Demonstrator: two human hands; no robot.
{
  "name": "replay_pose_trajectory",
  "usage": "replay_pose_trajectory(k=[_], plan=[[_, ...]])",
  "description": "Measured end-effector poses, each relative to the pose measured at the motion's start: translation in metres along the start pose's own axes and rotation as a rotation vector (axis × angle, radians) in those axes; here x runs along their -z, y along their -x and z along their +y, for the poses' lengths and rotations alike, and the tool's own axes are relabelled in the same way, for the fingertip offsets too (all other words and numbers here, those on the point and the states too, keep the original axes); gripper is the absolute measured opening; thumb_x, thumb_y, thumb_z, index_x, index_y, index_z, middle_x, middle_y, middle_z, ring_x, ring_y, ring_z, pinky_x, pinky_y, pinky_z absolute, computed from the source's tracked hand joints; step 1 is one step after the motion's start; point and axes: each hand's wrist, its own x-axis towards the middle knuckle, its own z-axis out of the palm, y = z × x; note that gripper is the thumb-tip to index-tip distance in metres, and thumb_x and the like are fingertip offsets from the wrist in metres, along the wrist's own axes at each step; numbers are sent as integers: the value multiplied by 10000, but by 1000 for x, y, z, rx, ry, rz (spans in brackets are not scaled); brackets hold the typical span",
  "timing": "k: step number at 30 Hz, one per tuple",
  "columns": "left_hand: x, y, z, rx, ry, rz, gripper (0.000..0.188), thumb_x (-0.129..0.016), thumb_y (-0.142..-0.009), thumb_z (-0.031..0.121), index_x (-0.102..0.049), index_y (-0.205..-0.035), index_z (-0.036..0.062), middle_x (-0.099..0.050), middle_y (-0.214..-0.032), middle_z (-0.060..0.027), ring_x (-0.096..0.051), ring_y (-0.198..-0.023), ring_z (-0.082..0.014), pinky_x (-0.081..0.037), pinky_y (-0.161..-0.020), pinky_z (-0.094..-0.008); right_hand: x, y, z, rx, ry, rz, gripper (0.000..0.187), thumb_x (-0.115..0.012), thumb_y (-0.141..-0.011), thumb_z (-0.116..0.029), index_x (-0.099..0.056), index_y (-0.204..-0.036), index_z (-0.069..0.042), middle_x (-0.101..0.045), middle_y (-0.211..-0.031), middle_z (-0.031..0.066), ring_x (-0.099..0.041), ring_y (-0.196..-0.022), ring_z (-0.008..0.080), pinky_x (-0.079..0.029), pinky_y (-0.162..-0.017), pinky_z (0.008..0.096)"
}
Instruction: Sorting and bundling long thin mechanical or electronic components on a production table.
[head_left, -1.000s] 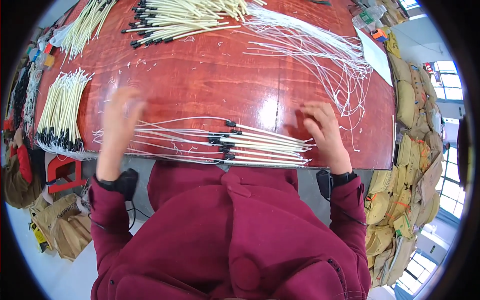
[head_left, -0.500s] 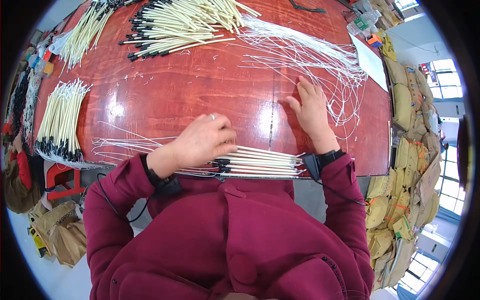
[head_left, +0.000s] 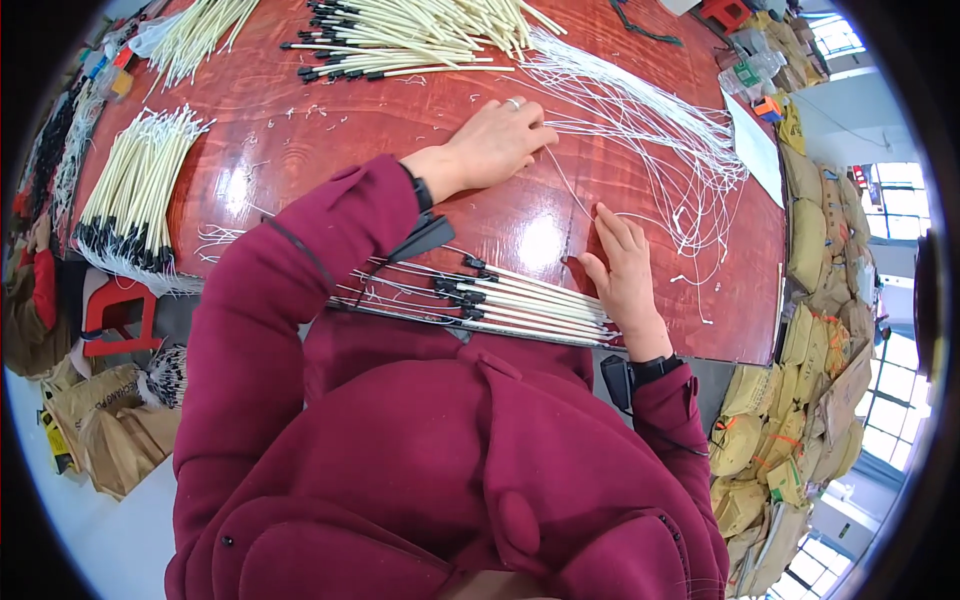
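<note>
While a row of straight cream rods with black ends (head_left: 540, 306) lies along the near edge of the glossy red wooden worktop (head_left: 350, 130), the right hand (head_left: 625, 265) stands over its right end, thumb spread from the fingers. Farther in, the left hand (head_left: 498, 143) curls its fingers at the loose ends of thin white cords (head_left: 650, 110); I cannot tell whether they pinch one. Those cords stretch toward the worktop's right edge.
</note>
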Motion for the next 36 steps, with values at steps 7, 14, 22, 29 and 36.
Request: replay_pose_trajectory(k=[7, 14, 22, 29, 36], plan=[[-14, -19, -3, 81, 54, -238, 142, -639, -928, 140, -552, -1001, 56, -571, -1123, -180, -645, -926, -401, -518, -727, -521, -8, 6, 6, -12, -40, 64, 521, -711, -877, -173, -595, -1341, 36, -532, -1487, 123, -500, -1268, 346, -394, -1094, 439], [15, 20, 11, 229, 134, -211, 155, -586, -966, 159, -502, -1041, 53, -643, -912, -216, -648, -821, -444, -497, -697, -555, -10, 6, 6, -27, -15, 89, 529, -707, -881, -175, -588, -1357, 24, -535, -1487, 115, -504, -1263, 340, -389, -1095, 437], [56, 104, -3, 513, 44, -131, 174, -605, -962, 154, -500, -1064, 59, -671, -825, -207, -652, -795, -440, -498, -666, -545, 3, 6, 22, 35, -21, -5, 534, -642, -924, -210, -559, -1393, 32, -508, -1511, 140, -478, -1307, 352, -363, -1126, 439], [73, 121, -4, 516, -117, -132, 214, -653, -941, 196, -522, -1047, 64, -666, -848, -176, -658, -799, -416, -521, -666, -514, 16, -3, 25, 78, -101, -71, 570, -622, -952, -339, -576, -1357, 60, -517, -1495, 162, -476, -1305, 364, -371, -1119, 450], [62, 34, -82, 155, -388, 171, 218, -685, -870, 188, -598, -1035, 76, -607, -998, -99, -638, -931, -316, -539, -756, -421, 15, -3, 25, 82, -118, -69, 523, -629, -931, -253, -583, -1342, 66, -523, -1486, 166, -479, -1294, 368, -377, -1117, 447]])
